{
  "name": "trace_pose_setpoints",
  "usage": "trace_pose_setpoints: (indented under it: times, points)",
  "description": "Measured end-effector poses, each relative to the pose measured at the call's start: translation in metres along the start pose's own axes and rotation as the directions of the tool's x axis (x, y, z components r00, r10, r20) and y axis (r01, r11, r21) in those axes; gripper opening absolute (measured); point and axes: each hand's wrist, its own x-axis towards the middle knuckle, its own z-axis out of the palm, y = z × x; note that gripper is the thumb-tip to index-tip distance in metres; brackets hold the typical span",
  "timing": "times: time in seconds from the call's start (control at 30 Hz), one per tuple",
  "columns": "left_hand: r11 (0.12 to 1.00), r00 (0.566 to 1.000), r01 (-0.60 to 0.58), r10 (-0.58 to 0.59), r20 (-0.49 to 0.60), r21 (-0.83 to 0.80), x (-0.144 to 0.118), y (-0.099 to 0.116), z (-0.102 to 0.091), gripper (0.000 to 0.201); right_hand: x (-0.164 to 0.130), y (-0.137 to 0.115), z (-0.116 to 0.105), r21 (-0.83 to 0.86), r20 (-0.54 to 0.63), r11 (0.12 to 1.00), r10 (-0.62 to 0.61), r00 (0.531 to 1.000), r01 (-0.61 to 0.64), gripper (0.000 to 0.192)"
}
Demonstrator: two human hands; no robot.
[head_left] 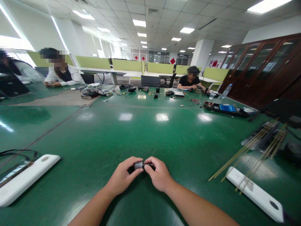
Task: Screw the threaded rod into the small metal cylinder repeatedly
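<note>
Near the front of the green table, my left hand [122,176] is closed around a small grey metal cylinder [138,165], with thumb and fingers on either side of it. The cylinder lies about level and has a dark end towards my left palm. Close against it, my right hand [159,174] pinches a thin dark shaft [148,164] that lines up with the cylinder. Whether shaft and cylinder are one piece cannot be made out. My fingers hide part of both.
White flat bars lie at left [30,179] and right [256,194], with thin brass-coloured rods [244,152] over the right one. Across the green table [141,135] are a black tray [225,110], a plastic bottle [226,91] and scattered parts. Several people sit around it.
</note>
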Motion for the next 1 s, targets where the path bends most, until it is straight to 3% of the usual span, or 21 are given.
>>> trace_pose_setpoints:
  times: [1.0]
  points:
    - [1.0,1.0,0.022,-0.022,-0.013,-0.002,0.0002,-0.0035,-0.001,0.03,-0.0003,0.0021,0.0017,0.027,0.001,0.999,0.027,1.0,-0.027,0.01]
